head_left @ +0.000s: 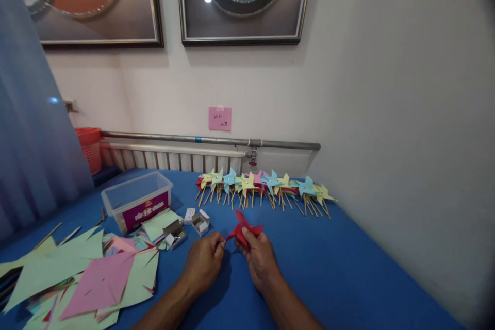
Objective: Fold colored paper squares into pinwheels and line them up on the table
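Low over the table, a red paper pinwheel (243, 224) is held between my hands. My right hand (260, 258) grips it near the middle, thumb on top of the folded paper and fingers beneath. At its left point, my left hand (204, 255) is closed in a pinch at the paper tip; whether anything else sits in those fingertips is hidden. Left of my hands lie a small open box (201, 223) and another open box (175, 234) with small shiny pieces inside.
Several finished pinwheels on sticks (247, 183) lie in a row at the back. A clear plastic tub (137, 193) stands left, behind a heap of cut paper with a pink sheet (102, 283). Pipes (216, 140) run along the wall beside a red basket (89, 149).
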The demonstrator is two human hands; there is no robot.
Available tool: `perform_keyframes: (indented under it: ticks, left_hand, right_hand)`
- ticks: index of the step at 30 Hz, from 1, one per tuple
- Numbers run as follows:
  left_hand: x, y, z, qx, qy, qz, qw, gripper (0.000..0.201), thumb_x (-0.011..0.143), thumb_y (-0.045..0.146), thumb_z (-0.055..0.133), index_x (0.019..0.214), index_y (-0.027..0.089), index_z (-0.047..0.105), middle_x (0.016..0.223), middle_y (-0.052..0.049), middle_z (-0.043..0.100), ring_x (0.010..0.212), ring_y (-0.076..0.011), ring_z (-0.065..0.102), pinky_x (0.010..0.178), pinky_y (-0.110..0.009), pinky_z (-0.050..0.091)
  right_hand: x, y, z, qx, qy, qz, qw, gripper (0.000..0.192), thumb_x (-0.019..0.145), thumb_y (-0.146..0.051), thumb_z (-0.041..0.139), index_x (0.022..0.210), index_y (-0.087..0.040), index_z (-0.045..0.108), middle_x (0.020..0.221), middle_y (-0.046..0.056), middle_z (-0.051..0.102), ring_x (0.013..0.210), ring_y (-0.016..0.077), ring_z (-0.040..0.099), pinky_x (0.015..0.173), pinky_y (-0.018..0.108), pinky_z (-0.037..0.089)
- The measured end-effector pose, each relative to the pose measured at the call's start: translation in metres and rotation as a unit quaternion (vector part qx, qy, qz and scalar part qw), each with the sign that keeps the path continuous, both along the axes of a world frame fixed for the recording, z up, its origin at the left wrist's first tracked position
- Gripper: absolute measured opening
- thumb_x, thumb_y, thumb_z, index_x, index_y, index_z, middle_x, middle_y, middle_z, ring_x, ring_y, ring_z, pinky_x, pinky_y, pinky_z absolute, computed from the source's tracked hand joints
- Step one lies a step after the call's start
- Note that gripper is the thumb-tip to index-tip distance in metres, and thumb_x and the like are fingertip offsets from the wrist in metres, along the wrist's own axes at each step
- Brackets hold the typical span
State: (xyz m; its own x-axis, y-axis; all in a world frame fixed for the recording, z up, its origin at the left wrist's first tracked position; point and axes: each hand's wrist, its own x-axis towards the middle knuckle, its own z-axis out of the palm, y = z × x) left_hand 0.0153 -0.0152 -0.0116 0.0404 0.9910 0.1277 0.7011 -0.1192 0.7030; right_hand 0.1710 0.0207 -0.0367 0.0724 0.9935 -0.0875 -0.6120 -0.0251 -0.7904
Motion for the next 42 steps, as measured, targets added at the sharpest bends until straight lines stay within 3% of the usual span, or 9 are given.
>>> perform_keyframes:
  ticks: [8, 19, 26, 42]
  left_hand:
    - [-0.0015, 0.0018, -0.0014, 0.012, -0.005, 0.005, 1.0, 0.022, 0.1, 0.018, 0.05, 0.08, 0.021, 0.058, 0.071, 0.001, 0.062, 0.071, -0.0172, 0.057, 0.068, -0.028, 0.03]
    - [-0.0009, 0.0003, 0.0023, 0.006, -0.011, -0.002, 1.0, 0.022, 0.099, 0.019, 0.051, 0.079, 0.022, 0.06, 0.072, 0.0, 0.064, 0.072, -0.0182, 0.058, 0.068, -0.028, 0.03]
    - [-0.0004, -0.0002, 0.0043, 0.003, 0.004, 0.002, 1.0, 0.022, 0.1, 0.019, 0.051, 0.08, 0.022, 0.06, 0.074, 0.0, 0.065, 0.073, -0.0175, 0.059, 0.068, -0.027, 0.03]
    - [0.0029, -0.0008, -0.0054, 0.014, -0.004, -0.008, 1.0, 0.02, 0.099, 0.021, 0.049, 0.083, 0.021, 0.061, 0.071, 0.0, 0.063, 0.069, -0.018, 0.056, 0.067, -0.029, 0.029]
  right_hand:
    - [0.0, 0.0015, -0.0014, -0.001, 0.006, 0.006, 1.0, 0.051, 0.047, -0.044, 0.107, 0.075, -0.018, 0.074, 0.075, 0.002, 0.078, 0.074, 0.0189, 0.072, 0.074, 0.033, 0.063]
    - [0.0002, 0.0003, -0.0006, -0.004, -0.009, 0.002, 1.0, 0.049, 0.049, -0.043, 0.107, 0.075, -0.018, 0.073, 0.072, 0.0, 0.075, 0.067, 0.0161, 0.068, 0.071, 0.031, 0.061]
    - [0.0007, 0.0025, -0.0034, -0.007, -0.003, -0.001, 1.0, 0.051, 0.048, -0.041, 0.108, 0.078, -0.018, 0.074, 0.077, 0.002, 0.077, 0.076, 0.0196, 0.072, 0.077, 0.034, 0.063]
    - [-0.001, 0.0059, -0.0032, -0.008, -0.015, -0.014, 1.0, 0.043, 0.05, -0.038, 0.103, 0.075, -0.018, 0.074, 0.076, 0.003, 0.078, 0.072, 0.0188, 0.072, 0.071, 0.031, 0.06]
